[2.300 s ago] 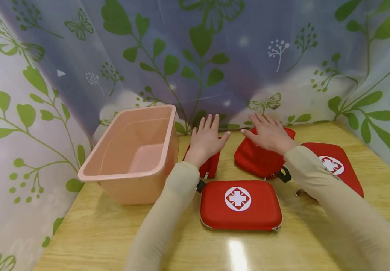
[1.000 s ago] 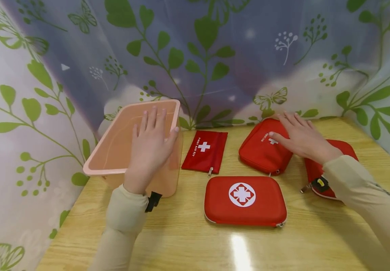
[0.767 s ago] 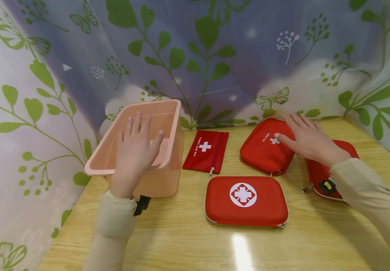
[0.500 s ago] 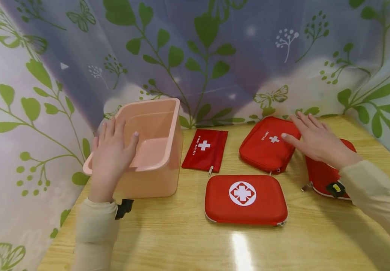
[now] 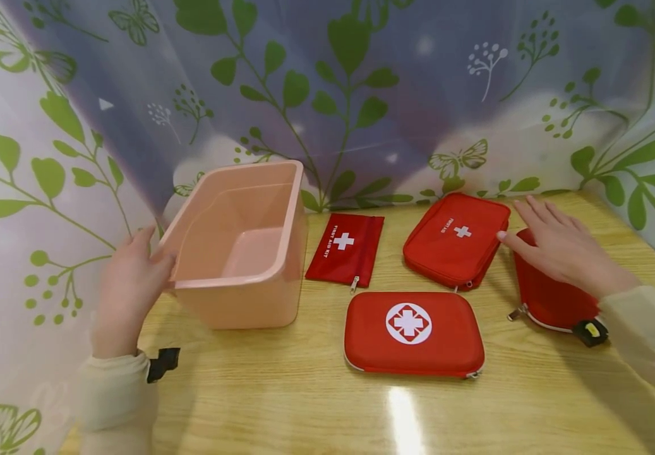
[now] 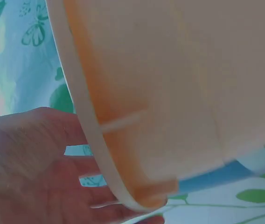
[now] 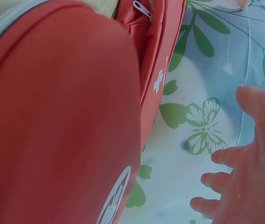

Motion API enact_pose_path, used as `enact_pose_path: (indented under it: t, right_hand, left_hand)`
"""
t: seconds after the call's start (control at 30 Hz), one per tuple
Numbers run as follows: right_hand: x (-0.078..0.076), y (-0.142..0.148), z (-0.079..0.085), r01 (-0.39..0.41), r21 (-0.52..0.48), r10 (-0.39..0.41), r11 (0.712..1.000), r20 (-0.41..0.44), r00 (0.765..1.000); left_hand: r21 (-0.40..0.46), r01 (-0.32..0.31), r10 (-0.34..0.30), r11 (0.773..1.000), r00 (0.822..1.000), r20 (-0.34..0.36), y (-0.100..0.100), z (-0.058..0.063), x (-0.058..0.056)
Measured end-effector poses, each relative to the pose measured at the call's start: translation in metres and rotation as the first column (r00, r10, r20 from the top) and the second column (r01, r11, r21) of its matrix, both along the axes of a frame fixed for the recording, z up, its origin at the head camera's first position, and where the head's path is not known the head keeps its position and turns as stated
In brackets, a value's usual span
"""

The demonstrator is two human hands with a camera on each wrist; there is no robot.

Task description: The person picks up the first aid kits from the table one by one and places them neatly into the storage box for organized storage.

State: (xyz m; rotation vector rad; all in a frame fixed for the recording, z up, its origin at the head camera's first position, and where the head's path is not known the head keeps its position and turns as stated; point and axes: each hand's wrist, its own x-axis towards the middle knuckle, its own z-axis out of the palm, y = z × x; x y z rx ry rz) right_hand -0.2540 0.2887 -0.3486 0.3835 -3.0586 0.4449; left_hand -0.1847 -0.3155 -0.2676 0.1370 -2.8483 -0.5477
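Observation:
A pink plastic bin (image 5: 242, 306) stands at the left of the table. My left hand (image 5: 131, 284) is at its left side, slightly bent fingers by the outer rim; in the left wrist view the fingers reach the rim (image 6: 93, 126), and contact is hard to tell. At the right, my right hand (image 5: 568, 249) is spread over a red hard case (image 5: 554, 300), partly hiding it. The right wrist view shows its fingers straight and holding nothing, apart from the case (image 7: 62, 107). Left of that hand lies a red first aid bag (image 5: 455, 240).
A flat red first aid kit pouch (image 5: 344, 249) lies right of the bin. Another red hard case (image 5: 412, 335) with a white cross lies at the front middle. A patterned curtain (image 5: 327, 95) closes off the back and left of the wooden table (image 5: 282, 392).
My left hand has moved left from above the pouch, across the bin, to its left rim. The right hand has shifted right from the first aid bag to over the right-hand case.

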Motion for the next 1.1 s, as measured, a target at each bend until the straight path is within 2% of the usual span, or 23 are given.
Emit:
enact_pose_path:
  t: [0.17,0.33,0.7,0.93,1.1]
  right_hand:
    - [0.001,0.013,-0.001,0.018,0.005,-0.018,1.000,-0.001,1.000]
    - [0.005,0.026,-0.002,0.043,-0.004,-0.043,0.999,0.019,0.999]
    - [0.016,0.044,-0.012,0.068,0.002,-0.068,0.998,0.059,0.996]
    - [0.023,0.052,-0.018,0.145,0.038,-0.148,0.989,0.087,0.985]
    - [0.028,0.059,-0.018,0.195,0.069,-0.204,0.978,0.144,0.968]
  left_hand:
    - [0.012,0.002,-0.002,1.000,1.000,-0.005,-0.007,-0.003,0.002]
    - [-0.019,0.024,-0.025,1.000,0.998,-0.058,-0.012,-0.004,0.000]
    - [0.010,0.026,-0.025,1.000,0.998,-0.059,-0.019,-0.003,0.006]
    - [-0.027,0.055,-0.057,0.998,0.996,-0.066,-0.026,-0.004,0.005]
    - [-0.026,0.065,-0.066,0.998,0.997,-0.027,-0.027,-0.004,0.005]
